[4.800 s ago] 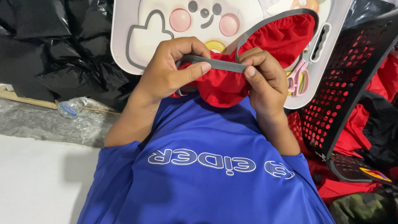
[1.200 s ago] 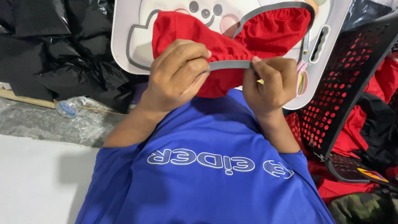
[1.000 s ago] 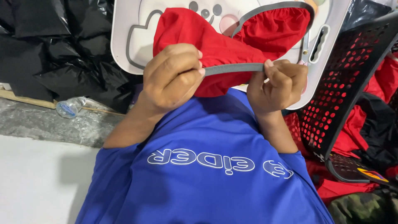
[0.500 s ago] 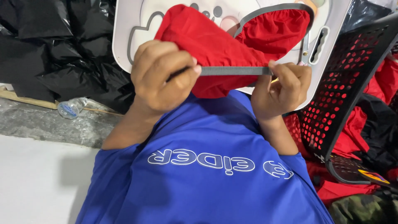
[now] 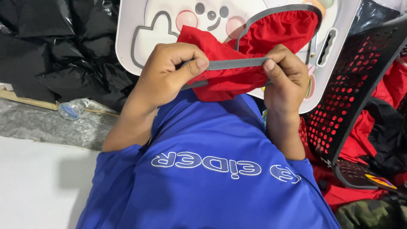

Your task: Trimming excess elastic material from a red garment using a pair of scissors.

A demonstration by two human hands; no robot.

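Observation:
A red garment (image 5: 237,63) with a grey elastic band (image 5: 237,63) lies over a white plastic board (image 5: 148,38) on my lap. My left hand (image 5: 169,76) pinches the band and red cloth at its left end, thumb on top. The band's right end is pinched by my right hand (image 5: 286,74). A straight stretch of the band runs between my two thumbs. More of the garment, with a curved grey band (image 5: 275,10), lies behind my right hand.
A black perforated plastic basket (image 5: 356,85) stands tilted at the right, with red and dark clothes (image 5: 381,127) beside it. Black plastic bags (image 5: 55,51) are piled at the left. A crushed clear bottle (image 5: 72,109) lies on a grey ledge.
Both hands have moved down and toward me with the band. The red cloth that was raised over my left hand has dropped and folded in behind the band.

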